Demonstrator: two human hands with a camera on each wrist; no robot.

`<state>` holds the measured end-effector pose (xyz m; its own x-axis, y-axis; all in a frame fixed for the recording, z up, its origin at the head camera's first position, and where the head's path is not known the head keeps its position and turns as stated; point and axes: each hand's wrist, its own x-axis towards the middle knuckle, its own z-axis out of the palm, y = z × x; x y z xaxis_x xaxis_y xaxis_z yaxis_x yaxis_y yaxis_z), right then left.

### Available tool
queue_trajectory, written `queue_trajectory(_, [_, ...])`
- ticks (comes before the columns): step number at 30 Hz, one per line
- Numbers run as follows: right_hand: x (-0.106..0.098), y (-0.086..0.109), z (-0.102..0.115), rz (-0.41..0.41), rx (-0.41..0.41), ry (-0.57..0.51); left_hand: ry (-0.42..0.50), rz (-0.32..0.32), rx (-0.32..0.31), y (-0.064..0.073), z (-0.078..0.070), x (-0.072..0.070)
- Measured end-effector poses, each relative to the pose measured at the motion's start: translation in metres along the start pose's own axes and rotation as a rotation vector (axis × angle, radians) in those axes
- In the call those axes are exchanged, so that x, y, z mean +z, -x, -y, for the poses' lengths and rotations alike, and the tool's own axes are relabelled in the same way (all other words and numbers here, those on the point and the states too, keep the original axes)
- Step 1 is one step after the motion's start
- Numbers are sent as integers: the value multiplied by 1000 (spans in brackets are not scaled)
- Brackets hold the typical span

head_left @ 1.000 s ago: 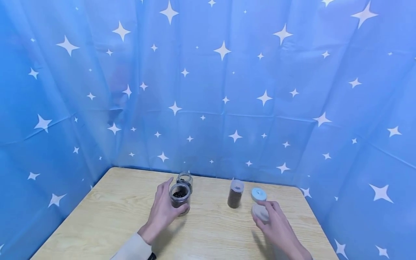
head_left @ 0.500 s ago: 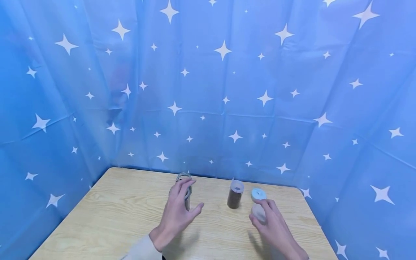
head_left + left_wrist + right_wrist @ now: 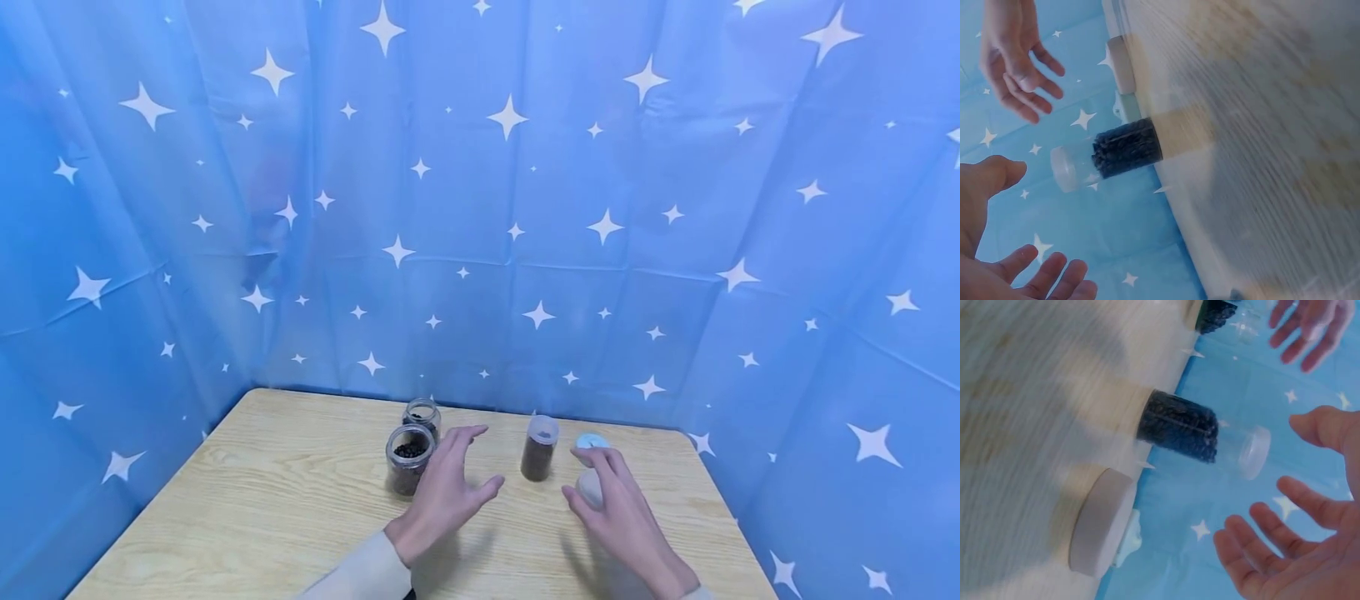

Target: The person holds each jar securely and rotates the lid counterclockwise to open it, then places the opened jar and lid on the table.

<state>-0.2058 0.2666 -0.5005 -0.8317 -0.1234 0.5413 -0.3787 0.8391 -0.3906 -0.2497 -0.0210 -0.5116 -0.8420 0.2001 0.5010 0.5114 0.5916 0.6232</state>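
- From here I see blue curtain (image 3: 465, 208), creased, behind tabletop (image 3: 262, 500) and along both its sides
- White four-pointed stars (image 3: 507, 117) all over it, mixed sizes
- Tabletop: pale wood grain, rounded far corners

No text, label, brand or number can be read.

Clear cylindrical container (image 3: 538, 456): upright on the desk (image 3: 300, 483), dark granular fill (image 3: 1179, 426) partway up, frosted translucent top. Sits near the back edge, between two open glass jars (image 3: 406, 481) and two round lids (image 3: 589, 490), touching neither.
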Motion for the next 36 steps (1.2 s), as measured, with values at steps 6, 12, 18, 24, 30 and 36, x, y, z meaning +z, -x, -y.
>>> queue_trajectory(6, [-1,-5,7,-8,-26,3,45,64,-52,-13,1,17])
queue_trajectory(12, [-2,-9,14,-31,-66,-8,117,129,-114,-24,-4,33])
queue_trajectory(18, [-2,-11,19,-28,-89,-13,144,173,-159,-30,-4,48])
queue_trajectory(24, [-3,-12,23,-40,-133,-6,161,213,-198,-37,-5,61])
queue_trajectory(30, [0,-14,27,-58,-188,-13,195,248,-227,-42,-6,71])
queue_trajectory(36, [4,-18,32,-64,-209,-3,240,246,-190,-47,-8,80])
